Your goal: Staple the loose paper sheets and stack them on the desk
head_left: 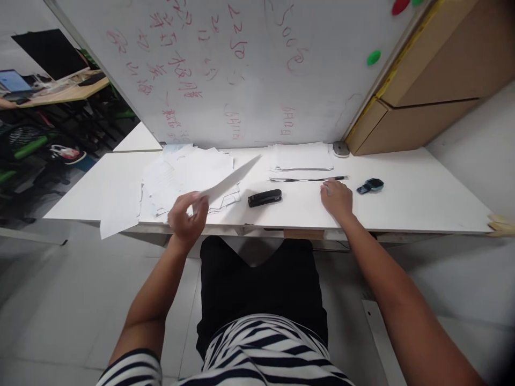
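My left hand (187, 215) is closed on a white sheet of paper (231, 179), holding it lifted and tilted above the table's front edge. Under and behind it lies a loose pile of white papers (181, 174). My right hand (337, 197) rests on the white table (422, 198), fingers curled down, beside a thin black-edged strip (308, 179); whether it grips anything I cannot make out. A black stapler (264, 198) lies between my two hands. A neat stack of papers (302, 156) sits behind the strip.
A small dark blue gadget (370, 186) lies right of my right hand. A whiteboard (241, 64) with red writing leans at the table's back. Cardboard boxes (434, 80) stand at the back right. One sheet (118, 212) hangs over the front left edge.
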Tool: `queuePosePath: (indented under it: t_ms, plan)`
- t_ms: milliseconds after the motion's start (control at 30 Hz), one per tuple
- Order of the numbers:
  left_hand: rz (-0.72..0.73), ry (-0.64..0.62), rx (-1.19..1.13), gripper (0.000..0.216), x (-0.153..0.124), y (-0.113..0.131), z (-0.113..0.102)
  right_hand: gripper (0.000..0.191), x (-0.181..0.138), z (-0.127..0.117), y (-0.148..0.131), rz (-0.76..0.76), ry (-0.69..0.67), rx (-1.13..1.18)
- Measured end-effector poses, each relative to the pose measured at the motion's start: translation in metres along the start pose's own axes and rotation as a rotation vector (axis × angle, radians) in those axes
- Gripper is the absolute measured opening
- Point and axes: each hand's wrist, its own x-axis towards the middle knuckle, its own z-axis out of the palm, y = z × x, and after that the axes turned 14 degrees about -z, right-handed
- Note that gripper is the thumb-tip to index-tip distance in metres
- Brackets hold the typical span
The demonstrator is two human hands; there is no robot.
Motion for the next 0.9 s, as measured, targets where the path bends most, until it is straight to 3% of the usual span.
queuePosePath:
  t_ms: [33, 100, 167, 267, 367, 500, 600, 900]
  plan:
    - [-0.042, 0.086, -0.079, 0.032, -0.006, 0.013, -0.006, 0.036, 0.000, -0.001, 0.000, 0.004, 0.001, 0.015]
    - [-0.217, 0.108, -0.206, 0.045, -0.016, 0.036, -0.013, 0.037, 0.000, -0.007, -0.005, 0.009, 0.019, 0.078]
    - [-0.421, -0.011, -0.297, 0.050, -0.026, 0.051, -0.011, 0.040, -0.003, -0.017, -0.021, 0.054, 0.108, 0.208]
    - [-0.689, -0.204, -0.426, 0.037, -0.038, 0.053, 0.004, 0.049, -0.019, -0.036, -0.067, 0.180, 0.261, 0.610]
    - [-0.891, -0.281, -0.605, 0.025, -0.048, 0.041, 0.022, 0.054, -0.047, -0.048, -0.120, 0.170, 0.078, 1.140]
    - [-1.010, -0.282, -0.718, 0.027, -0.057, 0.028, 0.028, 0.061, -0.081, -0.046, -0.155, 0.314, 0.016, 1.387]
    - [-1.036, -0.274, -0.663, 0.027, -0.059, 0.023, 0.023, 0.062, -0.093, -0.041, -0.157, 0.373, -0.004, 1.464]
    - [-1.122, -0.322, -0.684, 0.027, -0.065, 0.024, 0.017, 0.033, -0.091, -0.043, -0.161, 0.384, 0.130, 1.203]
